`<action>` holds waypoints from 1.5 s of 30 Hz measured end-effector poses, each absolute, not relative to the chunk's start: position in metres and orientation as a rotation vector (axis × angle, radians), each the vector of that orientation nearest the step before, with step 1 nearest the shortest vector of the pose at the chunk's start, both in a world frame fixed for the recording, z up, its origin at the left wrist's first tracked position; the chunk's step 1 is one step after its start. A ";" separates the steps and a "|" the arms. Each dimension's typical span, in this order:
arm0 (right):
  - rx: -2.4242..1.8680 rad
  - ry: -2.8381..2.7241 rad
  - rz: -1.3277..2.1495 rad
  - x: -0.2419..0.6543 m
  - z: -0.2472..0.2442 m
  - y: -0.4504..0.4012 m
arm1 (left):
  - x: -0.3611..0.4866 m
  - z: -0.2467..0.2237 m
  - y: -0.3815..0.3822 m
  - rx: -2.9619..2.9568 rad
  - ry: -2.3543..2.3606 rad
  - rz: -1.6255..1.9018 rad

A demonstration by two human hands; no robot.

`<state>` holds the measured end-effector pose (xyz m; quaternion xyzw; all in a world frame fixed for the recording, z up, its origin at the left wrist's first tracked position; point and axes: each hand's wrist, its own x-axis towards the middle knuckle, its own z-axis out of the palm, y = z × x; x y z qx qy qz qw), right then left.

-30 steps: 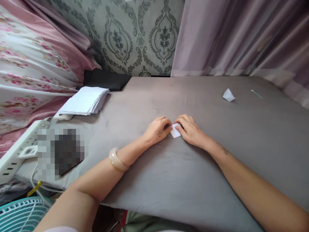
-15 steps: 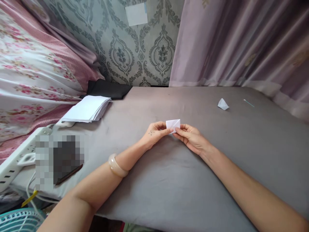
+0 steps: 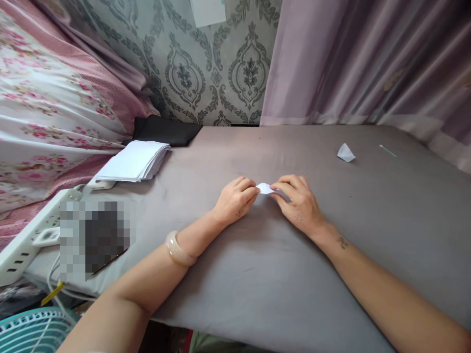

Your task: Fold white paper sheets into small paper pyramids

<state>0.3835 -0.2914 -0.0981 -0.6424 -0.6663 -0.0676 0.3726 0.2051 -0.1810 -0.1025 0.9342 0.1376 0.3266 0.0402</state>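
Observation:
A small folded white paper is held between my two hands above the grey-covered table. My left hand pinches its left end, fingers curled together. At the right end, my right hand grips the paper between thumb and fingertips, with the back of the hand turned up. The paper looks thin and tilted from here, and its ends are hidden by my fingers. A light bangle sits on my left forearm.
A folded white paper piece and a thin stick lie at the back right. On the left are a paper stack, a black folded item, a power strip, a blurred dark object and a teal fan.
Both hands have turned over, backs now up. The paper has tipped from facing me to nearly edge-on, and my right hand has shifted slightly right. The view has moved a little.

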 end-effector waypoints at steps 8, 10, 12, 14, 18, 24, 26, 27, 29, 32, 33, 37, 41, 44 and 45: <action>-1.808 -2.033 -0.504 0.375 -0.093 -0.298 | 0.207 -0.097 -0.188 3.280 0.349 0.792; -1.838 -2.068 -0.494 0.372 -0.093 -0.299 | 0.207 -0.096 -0.190 3.273 0.357 0.695; -1.863 -2.088 -0.412 0.371 -0.095 -0.300 | 0.207 -0.097 -0.191 3.235 0.367 0.585; -1.868 -2.065 -0.261 0.371 -0.098 -0.302 | 0.205 -0.098 -0.192 3.130 0.400 0.514; -1.829 -1.852 0.112 0.377 -0.104 -0.304 | 0.201 -0.101 -0.191 2.694 0.578 0.533; -1.877 -1.529 0.328 0.382 -0.101 -0.298 | 0.202 -0.096 -0.186 2.264 0.825 0.508; -1.901 -1.500 0.350 0.381 -0.099 -0.294 | 0.203 -0.094 -0.186 2.217 0.879 0.495; -1.916 -1.489 0.344 0.381 -0.098 -0.293 | 0.204 -0.093 -0.186 2.204 0.905 0.488; -1.957 -1.463 0.316 0.380 -0.098 -0.289 | 0.205 -0.091 -0.188 2.189 0.945 0.480; -2.008 -1.434 0.281 0.380 -0.101 -0.286 | 0.207 -0.090 -0.189 2.179 0.977 0.477; -2.016 -1.435 0.275 0.381 -0.102 -0.285 | 0.208 -0.090 -0.189 2.176 0.986 0.473; -2.035 -1.451 0.267 0.383 -0.105 -0.283 | 0.211 -0.088 -0.189 2.180 1.023 0.442; -2.080 -1.452 0.284 0.384 -0.104 -0.281 | 0.212 -0.087 -0.189 2.191 1.029 0.422; -2.129 -1.443 0.307 0.383 -0.102 -0.280 | 0.211 -0.087 -0.189 2.196 1.019 0.415; -2.141 -1.444 0.312 0.383 -0.101 -0.280 | 0.211 -0.088 -0.189 2.200 1.015 0.409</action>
